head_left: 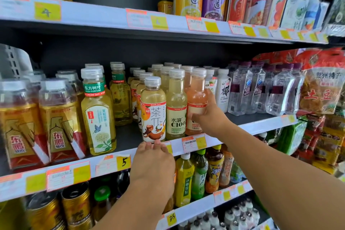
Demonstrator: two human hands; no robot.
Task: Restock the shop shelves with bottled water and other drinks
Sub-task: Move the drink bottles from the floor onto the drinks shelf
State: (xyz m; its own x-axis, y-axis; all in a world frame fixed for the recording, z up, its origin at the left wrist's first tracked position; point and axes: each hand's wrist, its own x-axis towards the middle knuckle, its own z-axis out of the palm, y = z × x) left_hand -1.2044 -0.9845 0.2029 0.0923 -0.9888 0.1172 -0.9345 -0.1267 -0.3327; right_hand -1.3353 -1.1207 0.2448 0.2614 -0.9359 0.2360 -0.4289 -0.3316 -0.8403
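Head view: right hand (207, 115) is gripping the pink bottle (196, 99) at frame centre. Left hand (153, 162) is resting straight fingers against the tea bottle (153, 110) base at the shelf (261, 125) edge.

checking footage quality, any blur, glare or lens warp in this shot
Head view: shelf edge bows from wide-angle distortion; gold bottles at left are soft; right hand on the pink bottle is sharp; lighting even, no strong glare.

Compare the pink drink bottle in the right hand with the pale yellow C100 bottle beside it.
The pink clear-plastic drink bottle holds pink liquid; the pale yellow C100 bottle holds cloudy yellow. The right hand grips the pink one, partly hiding its label; the C100 stands untouched, label fully visible. Shared: same bottle shape, white caps, red-banded labels, both upright at the front of the shelf edge.
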